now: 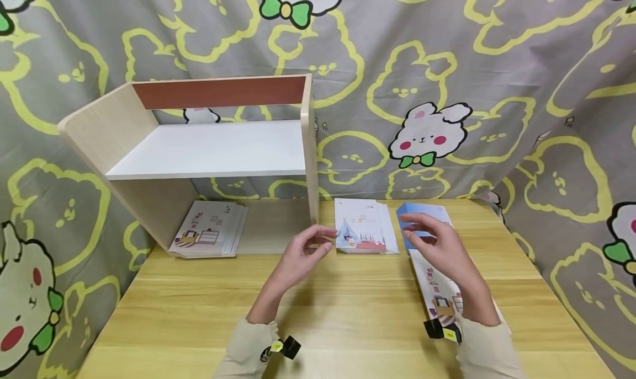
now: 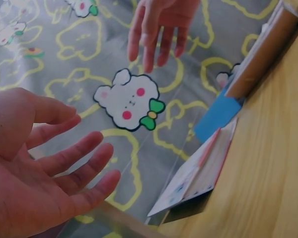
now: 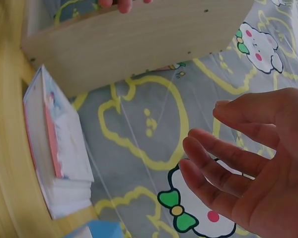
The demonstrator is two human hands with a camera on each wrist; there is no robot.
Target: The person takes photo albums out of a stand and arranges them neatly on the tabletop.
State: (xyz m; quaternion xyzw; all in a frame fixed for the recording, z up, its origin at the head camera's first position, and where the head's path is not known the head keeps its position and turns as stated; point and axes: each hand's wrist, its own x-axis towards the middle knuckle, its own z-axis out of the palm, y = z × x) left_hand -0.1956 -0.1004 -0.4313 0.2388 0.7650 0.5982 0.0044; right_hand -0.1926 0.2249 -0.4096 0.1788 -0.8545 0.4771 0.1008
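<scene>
My left hand (image 1: 303,256) hovers above the table with loosely bent fingers and holds nothing. Its fingertips are nearest a stack of books (image 1: 359,224) with an illustrated white cover, lying flat right of the small shelf (image 1: 208,150). My right hand (image 1: 439,249), also holding nothing, is raised over a blue item (image 1: 408,208), which it partly hides. Closer to me, another pile with a white illustrated cover (image 1: 431,279) lies partly under the right forearm. In the right wrist view, the middle stack (image 3: 67,144) shows its page edges, apart from the right hand (image 3: 253,163).
The shelf's lower compartment holds a similar stack of books (image 1: 206,227) at its left side. Its upper white board (image 1: 213,150) stands above that. A patterned curtain (image 1: 358,53) hangs behind and beside the wooden table (image 1: 348,313).
</scene>
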